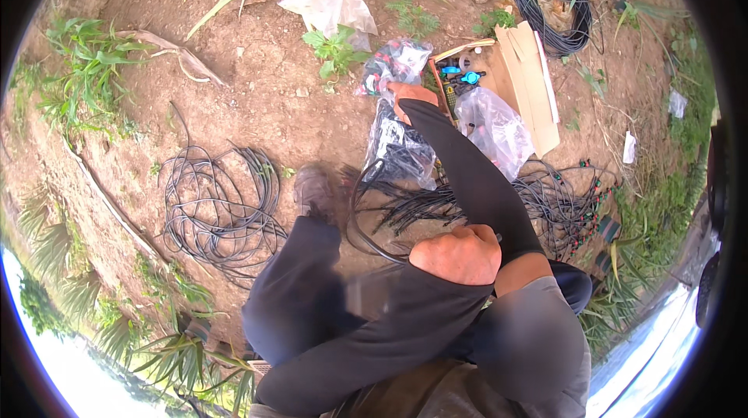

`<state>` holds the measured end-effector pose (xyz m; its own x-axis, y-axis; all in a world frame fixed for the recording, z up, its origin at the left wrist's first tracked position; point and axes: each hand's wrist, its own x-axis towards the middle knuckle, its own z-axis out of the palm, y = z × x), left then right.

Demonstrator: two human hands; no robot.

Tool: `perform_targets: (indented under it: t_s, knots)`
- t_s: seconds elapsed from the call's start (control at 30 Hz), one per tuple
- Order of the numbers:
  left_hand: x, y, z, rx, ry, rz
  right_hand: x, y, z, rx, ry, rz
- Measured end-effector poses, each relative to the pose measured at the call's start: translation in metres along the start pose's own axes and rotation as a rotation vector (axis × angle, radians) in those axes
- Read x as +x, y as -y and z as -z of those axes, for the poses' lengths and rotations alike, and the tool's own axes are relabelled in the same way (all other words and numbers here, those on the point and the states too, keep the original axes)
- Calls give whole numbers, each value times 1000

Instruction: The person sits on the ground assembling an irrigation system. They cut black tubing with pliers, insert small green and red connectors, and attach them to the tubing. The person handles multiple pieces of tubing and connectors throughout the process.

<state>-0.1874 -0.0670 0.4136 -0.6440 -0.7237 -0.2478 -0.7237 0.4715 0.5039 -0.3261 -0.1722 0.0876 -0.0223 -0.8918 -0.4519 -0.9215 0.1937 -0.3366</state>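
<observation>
My left hand (pixel 460 254) is closed in a fist low in front of me, around a thin black tube (pixel 352 215) that loops out to its left. My right arm crosses above it and reaches forward. At its end my right hand (pixel 414 98) is closed at the lower edge of a clear plastic bag (pixel 396 63) of small red and black parts; its fingertips are partly hidden. Just below lies another clear bag (pixel 399 145) with black pieces inside. Beside the right hand stands an open cardboard box (pixel 530 79) holding blue and black fittings (pixel 467 77).
A loose coil of black tubing (pixel 222 204) lies on the soil at left, another coil (pixel 557 13) at far right. Thin black tubes with red and green ends (pixel 569 204) spread at right. A crumpled clear bag (pixel 495 130) leans on the box. My shoe (pixel 314 190) is near the left coil.
</observation>
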Motion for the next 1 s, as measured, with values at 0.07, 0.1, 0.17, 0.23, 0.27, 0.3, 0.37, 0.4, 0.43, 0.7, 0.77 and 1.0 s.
perform_targets:
  t_s: [0.07, 0.1, 0.17, 0.23, 0.27, 0.3, 0.37, 0.4, 0.43, 0.7, 0.77, 1.0]
  knots:
    - [-1, -3, -3, -1, 12, 19, 18, -14, -12, -123, 37, -98]
    - [-2, -4, -4, -3, 21, 38, 19, -10, -10, -114, 66, -109]
    - [-2, -4, -8, -8, 28, 62, 15, -2, -7, -29, 16, -65]
    - [-3, -3, -8, -11, 23, 58, 11, 8, 3, -12, -2, -56]
    - [-3, -2, -7, -10, 11, 42, 9, 14, 7, -36, 6, -70]
    - [-3, -1, -6, -10, -2, 19, 10, 17, 11, -60, 9, -89]
    - [-5, -5, -13, -3, -39, 42, 26, 6, -5, -178, -23, -159]
    - [-5, -5, -14, 1, -56, 60, 32, 7, -10, -235, -34, -189]
    - [-4, -4, -14, 8, -34, 52, 35, 6, -15, -210, -87, -225]
    - [-3, -2, -13, 4, -49, 72, 24, 3, -6, -138, -43, -119]
    - [-3, -3, -11, -5, -68, 74, 23, -1, -18, -178, -141, -175]
    - [-9, 0, -17, -29, -91, 50, 27, -18, -20, -114, -30, -50]
